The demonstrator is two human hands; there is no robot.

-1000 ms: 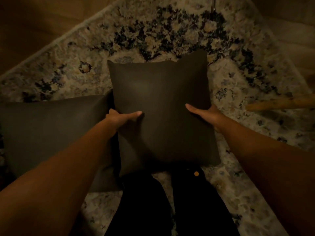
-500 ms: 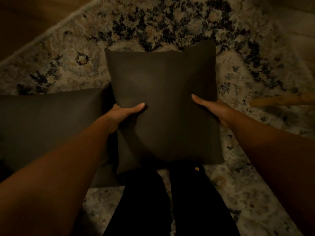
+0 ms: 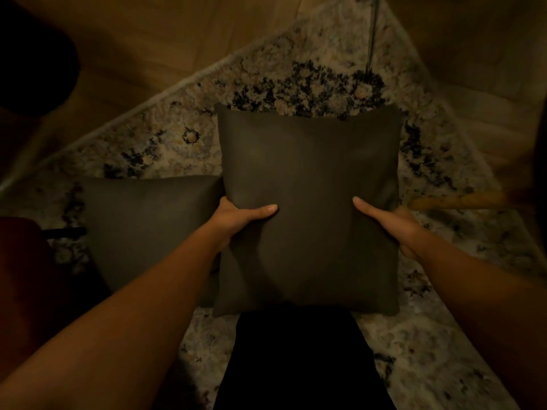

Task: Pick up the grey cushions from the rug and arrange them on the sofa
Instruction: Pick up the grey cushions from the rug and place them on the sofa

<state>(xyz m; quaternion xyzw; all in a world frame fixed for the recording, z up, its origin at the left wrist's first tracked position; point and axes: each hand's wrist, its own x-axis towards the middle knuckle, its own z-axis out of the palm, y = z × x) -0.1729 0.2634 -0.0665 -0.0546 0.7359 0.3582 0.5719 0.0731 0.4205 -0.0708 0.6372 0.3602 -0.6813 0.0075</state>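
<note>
Pretty dark in here, so a lot is murky. The person has a square grey cushion held out in front of them, one hand on each side edge. Left hand has the thumb lying across the front face and the rest of the fingers tucked behind, out of sight. Right hand does the same thing on the other edge, thumb on the front, fingers hidden round the back. So both are clenched on that cushion, no question.

Under it is the patterned rug, pale with dark blotches. Can't honestly tell how far the cushion is off the rug; its lower edge overlaps the person's dark legs, which are basically a black blob.

A second cushion lies on the rug just to the left, its right side hidden behind the held one and the left forearm.

Wood floor shows past the rug's edge. At the right there's a wooden leg or stick, cut off by shadow. A thin metal rod runs up at the top. Dark shape in the top left corner and something reddish at the left edge, both too dim to identify.
</note>
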